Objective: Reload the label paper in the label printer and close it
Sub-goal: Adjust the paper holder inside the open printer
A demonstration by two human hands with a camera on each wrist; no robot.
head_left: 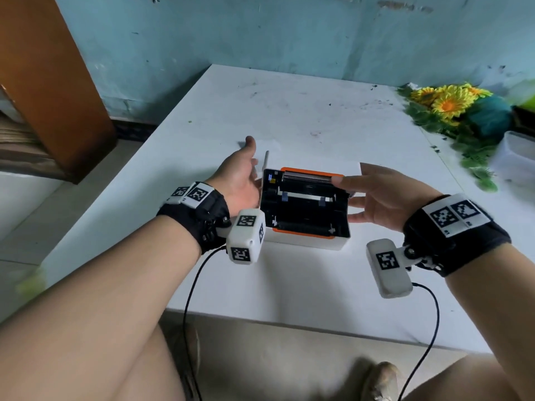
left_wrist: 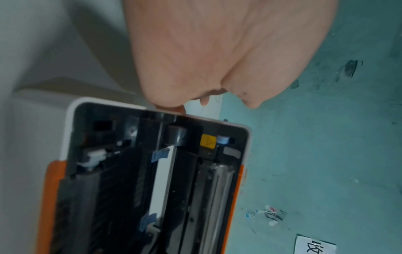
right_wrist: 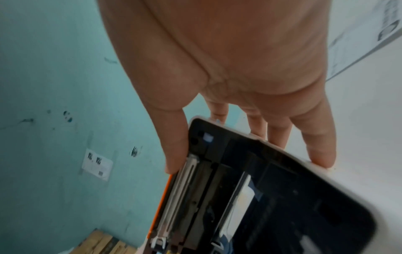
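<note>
A white label printer (head_left: 304, 209) with orange trim sits open on the white table (head_left: 289, 111), its black inside facing up. A white strip (head_left: 304, 196) runs between two blue guides inside it; I cannot tell if it is label paper. My left hand (head_left: 240, 175) is at the printer's left side, fingers straight and touching the white rim (left_wrist: 108, 101). My right hand (head_left: 376, 198) is at the right side. Its thumb (right_wrist: 174, 146) lies along the orange far edge and its straight fingers (right_wrist: 319, 146) rest against the white side of the printer (right_wrist: 272, 197).
Artificial sunflowers (head_left: 448, 105) and a clear plastic tub (head_left: 515, 157) stand at the table's right end. A brown wooden panel (head_left: 43, 82) leans at the left against the teal wall (head_left: 260, 30). The table's near edge (head_left: 289, 319) is close to my knees. Wrist-camera cables hang below.
</note>
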